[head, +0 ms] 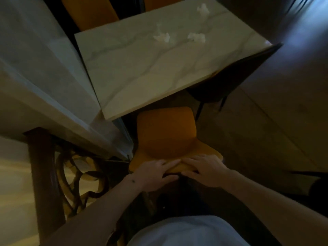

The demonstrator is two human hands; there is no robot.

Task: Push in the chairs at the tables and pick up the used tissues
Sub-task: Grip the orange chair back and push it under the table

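An orange chair (165, 134) stands at the near edge of a pale marble table (142, 71), its seat mostly out from under the top. My left hand (156, 172) and my right hand (205, 170) both grip the top of its backrest, side by side. Three crumpled white tissues lie on the far half of the table: one tissue (162, 37) left of centre, a second tissue (197, 36) to its right, and a third tissue (203, 8) near the far edge.
A dark chair (230, 77) is tucked at the table's right side. Two more orange chairs (88, 13) stand at the far side. A marble ledge (44, 77) and a dark wooden post with scrollwork (46, 174) run along the left. Tiled floor (266, 130) lies to the right.
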